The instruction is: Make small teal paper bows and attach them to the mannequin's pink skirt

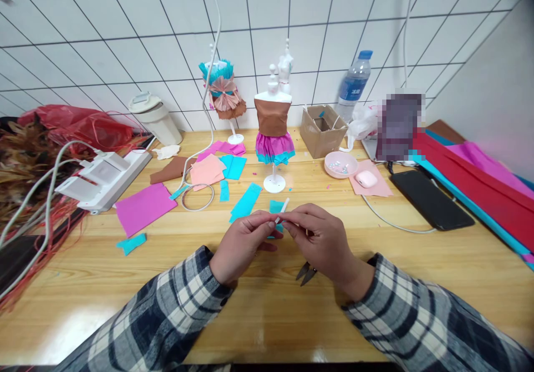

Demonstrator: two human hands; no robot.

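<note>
Grip of left hand point(244, 244) and right hand point(323, 241) pinches white stick point(286, 204).

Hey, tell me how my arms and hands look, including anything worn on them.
Your left hand and right hand are without gloves. Both arms have long plaid sleeves, checked in dark navy, grey and cream, reaching the wrists.

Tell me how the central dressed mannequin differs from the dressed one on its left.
The central mannequin wears a smooth brown top; the left mannequin a frilled blue one. The central mannequin's skirt is magenta edged in blue; the left mannequin has a pleated pinkish bow. The left mannequin stands farther back than the central mannequin. Both have round white bases.
</note>
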